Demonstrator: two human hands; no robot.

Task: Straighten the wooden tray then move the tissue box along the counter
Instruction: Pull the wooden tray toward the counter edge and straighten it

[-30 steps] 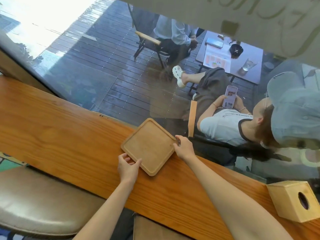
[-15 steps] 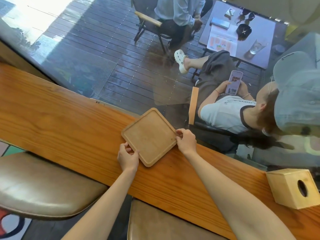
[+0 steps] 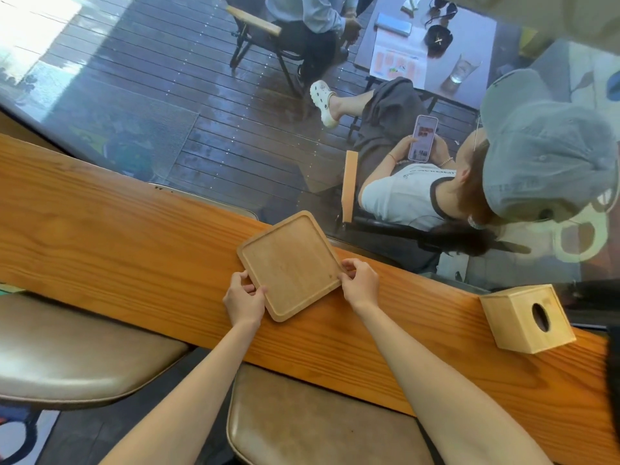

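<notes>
A single head-worn wide-angle camera looks steeply down and forward from close above a wooden counter (image 3: pixel 100 229). The counter runs diagonally from the left edge of the picture to the lower right corner. The wearer's two bare forearms enter from the bottom edge and reach up to mid-frame. Past the counter's far edge, the view goes through a window (image 3: pixel 167 95) onto decking well below. Straight lines bow near the picture's borders.

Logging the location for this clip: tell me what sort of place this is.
Probably a café. A long wooden counter runs along a window, padded stools stand beneath it, a wooden tissue box sits on it, and beyond the glass people sit at a small table.
</notes>
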